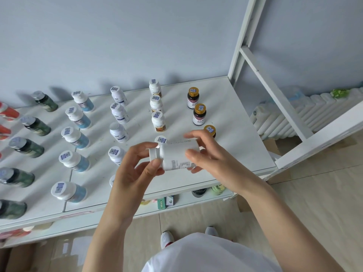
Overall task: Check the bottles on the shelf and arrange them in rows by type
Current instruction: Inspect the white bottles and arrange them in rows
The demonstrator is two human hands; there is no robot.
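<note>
The fingers (146, 147) and thumb of the left hand (135, 173) are curled round the screw cap (153, 154) of a white bottle (176, 154). The fingers (193, 135) and thumb of the right hand (210, 158) curl round its base end. The bottle lies on its side between the two grips, in the air above the shelf (235, 134), with its printed label turned up for reading.

It looks like a small rigid plastic bottle, probably light enough for a fingertip hold and unlikely to break if bumped. The glossy label may be slippery, and loose contents could shift when it is tipped. The safest hold is probably round the body, or at the neck under the cap, where the step gives the fingers a stop. Carrying it by the cap alone risks turning the cap.

Just beyond the left fingertips a standing bottle (161, 139) shows its stickered cap. Past it the brown-labelled white bottles (158, 121) run back in a row. Behind the right fingertips a gold-capped dark bottle (209, 130) is partly hidden, with two more of its kind further back. Out to the left of the left hand stand rows of navy-labelled white bottles (117, 132), blue-labelled bottles (76, 138) and dark green bottles (29, 148).
</note>
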